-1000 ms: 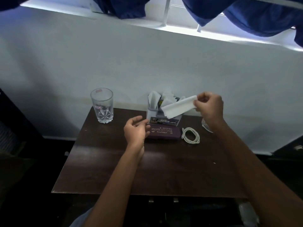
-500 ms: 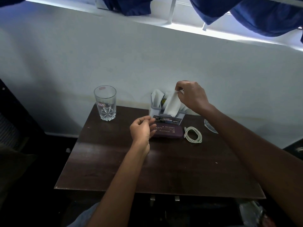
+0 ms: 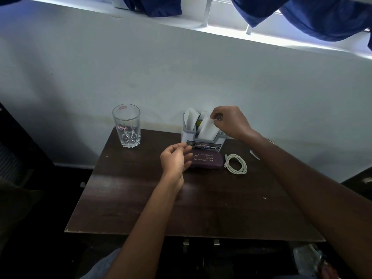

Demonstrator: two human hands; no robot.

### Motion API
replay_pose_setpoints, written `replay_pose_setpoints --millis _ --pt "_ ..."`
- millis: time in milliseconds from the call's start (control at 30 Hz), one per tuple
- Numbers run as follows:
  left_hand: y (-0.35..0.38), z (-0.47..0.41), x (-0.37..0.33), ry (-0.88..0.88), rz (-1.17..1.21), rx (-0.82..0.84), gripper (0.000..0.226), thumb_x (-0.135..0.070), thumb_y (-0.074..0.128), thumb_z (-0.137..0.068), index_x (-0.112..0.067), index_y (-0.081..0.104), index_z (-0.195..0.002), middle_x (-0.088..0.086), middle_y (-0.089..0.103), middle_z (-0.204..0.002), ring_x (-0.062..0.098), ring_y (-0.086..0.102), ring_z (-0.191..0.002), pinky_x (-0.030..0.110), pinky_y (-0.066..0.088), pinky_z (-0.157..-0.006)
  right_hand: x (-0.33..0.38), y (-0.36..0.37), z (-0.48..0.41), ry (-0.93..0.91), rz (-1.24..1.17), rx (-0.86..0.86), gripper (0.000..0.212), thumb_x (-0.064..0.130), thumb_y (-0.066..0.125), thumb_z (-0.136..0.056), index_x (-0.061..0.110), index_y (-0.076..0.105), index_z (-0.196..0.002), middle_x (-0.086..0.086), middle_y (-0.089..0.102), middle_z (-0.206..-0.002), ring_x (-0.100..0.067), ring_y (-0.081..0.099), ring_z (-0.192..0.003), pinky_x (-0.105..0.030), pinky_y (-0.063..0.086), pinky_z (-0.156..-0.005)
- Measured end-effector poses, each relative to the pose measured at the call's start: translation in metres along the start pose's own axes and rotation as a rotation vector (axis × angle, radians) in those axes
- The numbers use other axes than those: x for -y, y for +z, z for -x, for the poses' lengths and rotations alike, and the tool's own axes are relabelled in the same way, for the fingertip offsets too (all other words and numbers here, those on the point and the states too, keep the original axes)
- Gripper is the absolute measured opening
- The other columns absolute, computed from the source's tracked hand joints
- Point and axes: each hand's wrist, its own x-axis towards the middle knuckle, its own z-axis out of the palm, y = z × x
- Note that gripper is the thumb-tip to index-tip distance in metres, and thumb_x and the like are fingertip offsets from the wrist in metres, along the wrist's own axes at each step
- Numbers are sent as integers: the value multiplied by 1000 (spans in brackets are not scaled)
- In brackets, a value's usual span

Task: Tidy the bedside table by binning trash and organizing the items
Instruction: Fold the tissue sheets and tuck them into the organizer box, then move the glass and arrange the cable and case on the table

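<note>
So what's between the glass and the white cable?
In the head view, the left hand and a purple case are between the glass and cable.

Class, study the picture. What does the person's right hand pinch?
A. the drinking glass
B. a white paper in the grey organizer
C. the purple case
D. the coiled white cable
B: the right hand pinches the top edge of the white paper, which stands in the grey organizer.
</note>
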Motion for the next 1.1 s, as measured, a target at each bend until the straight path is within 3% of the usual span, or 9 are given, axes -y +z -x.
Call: replay_pose_setpoints --millis 100,367,533,767,933,1100 --pt "0 1 0 -4 -6 6 19 -8 42 -96 -13 60 -97 2 69 -91 12 63 -76 24 51 -65 4 0 -1 2 -26 -55 26 2 53 -82 10 70 -100 -8 71 -100 -24 64 -94 -40 52 -84" --pt "1 3 0 -17 -14 24 19 -8 42 -96 -15 60 -93 0 67 -86 11 61 -72 24 50 -68 5 13 5 0 77 64 27 3 54 -79 11 70 -100 -8 72 -100 -26 63 -96 -35 47 -87" --pt "1 2 1 -12 -15 26 19 -9 42 -96 -13 60 -98 -1 67 -86 11 62 -73 24 49 -66 4 13 7 5 -25 -20 23 3 57 -81 11 70 -98 -7 71 -94 -25 63 -94 -42 47 -90" --pt "1 2 1 -4 -27 34 19 -10 43 -96 -17 59 -88 -1 67 -85 11 62 -73 24 49 -66 0 15 12 29 -51 69 25 10 67 -78 11 68 -103 -6 70 -103 -21 62 -99 -41 47 -92" --pt "-2 2 2 5 -53 39 19 -10 44 -96 -18 59 -87 -1 68 -87 11 62 -75 25 50 -69 -4 12 20 34 -139 -12 27 14 69 -78 14 67 -105 -3 67 -106 -21 57 -102 -39 46 -91" --pt "0 7 5 -8 -140 91 18 -13 43 -97 -14 60 -102 1 68 -94 13 63 -81 26 50 -72 6 5 27 -41 -91 -203 18 12 62 -81 10 68 -98 -6 67 -97 -25 56 -95 -41 45 -88"
